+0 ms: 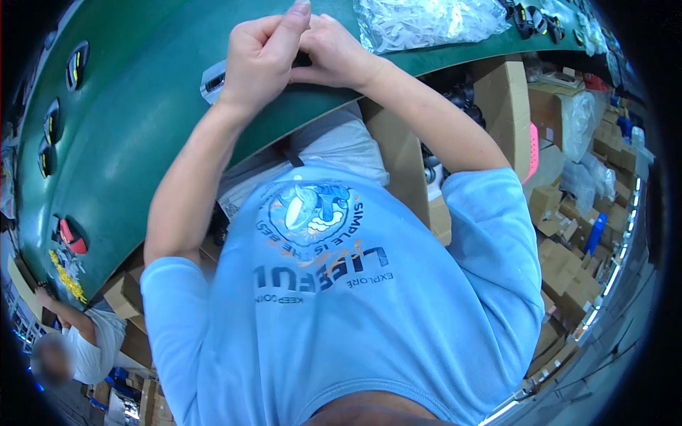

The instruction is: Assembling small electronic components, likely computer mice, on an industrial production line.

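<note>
My left hand (261,60) and my right hand (334,50) meet over the green belt (142,142) at the top of the view. Their fingers press together around a small dark part (301,61), which is almost wholly hidden between them. One fingertip of my left hand points up. A small grey and white device (213,81) lies on the belt just under my left wrist. Both forearms reach up from my light blue shirt.
A clear bag of white pieces (426,21) lies right of my hands. Several black and yellow parts (77,64) and a red and black one (71,238) sit along the belt's left. Cardboard boxes (504,99) and a pink basket (533,149) stand below. A co-worker (85,341) is lower left.
</note>
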`<action>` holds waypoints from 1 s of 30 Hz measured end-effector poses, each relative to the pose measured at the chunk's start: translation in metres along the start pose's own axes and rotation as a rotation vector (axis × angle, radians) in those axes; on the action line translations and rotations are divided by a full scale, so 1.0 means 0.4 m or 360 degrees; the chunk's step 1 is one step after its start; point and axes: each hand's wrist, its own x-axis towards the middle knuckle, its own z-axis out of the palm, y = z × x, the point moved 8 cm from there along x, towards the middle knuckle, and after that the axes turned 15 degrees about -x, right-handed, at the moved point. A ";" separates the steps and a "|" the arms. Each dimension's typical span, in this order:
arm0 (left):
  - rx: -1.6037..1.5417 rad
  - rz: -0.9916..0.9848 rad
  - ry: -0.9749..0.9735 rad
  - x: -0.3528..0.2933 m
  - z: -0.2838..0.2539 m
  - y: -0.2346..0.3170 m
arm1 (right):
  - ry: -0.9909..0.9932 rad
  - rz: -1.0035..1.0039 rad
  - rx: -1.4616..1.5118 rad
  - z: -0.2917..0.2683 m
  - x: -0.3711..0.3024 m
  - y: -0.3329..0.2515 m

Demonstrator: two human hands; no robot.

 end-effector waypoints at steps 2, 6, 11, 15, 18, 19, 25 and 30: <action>-0.0534 0.0109 -0.0099 0.003 -0.025 0.040 | -0.0095 0.0040 -0.0049 0.007 0.000 0.005; -0.0517 0.0359 -0.0184 -0.035 -0.131 0.097 | -0.0083 0.0093 0.0093 0.009 -0.007 0.005; 0.1642 0.0826 -0.0387 -0.127 -0.121 0.055 | 0.0009 0.0085 0.0132 0.005 -0.015 0.005; 0.1601 0.0790 -0.0429 -0.145 -0.141 0.009 | 0.0125 0.0023 0.0049 -0.015 -0.016 -0.001; 0.1525 0.0712 -0.0510 -0.128 -0.144 -0.004 | 0.0062 0.0064 0.0108 -0.021 -0.014 0.004; 0.1566 0.0741 -0.0488 -0.112 -0.163 0.004 | 0.0160 0.0043 0.0108 -0.021 -0.025 0.005; 0.2023 0.0739 0.0323 0.097 -0.547 0.083 | 0.0616 0.0264 0.0302 -0.203 -0.065 0.121; 0.2446 0.1106 0.0493 0.338 -0.557 0.061 | 0.0492 0.0812 -0.0312 -0.280 -0.182 0.405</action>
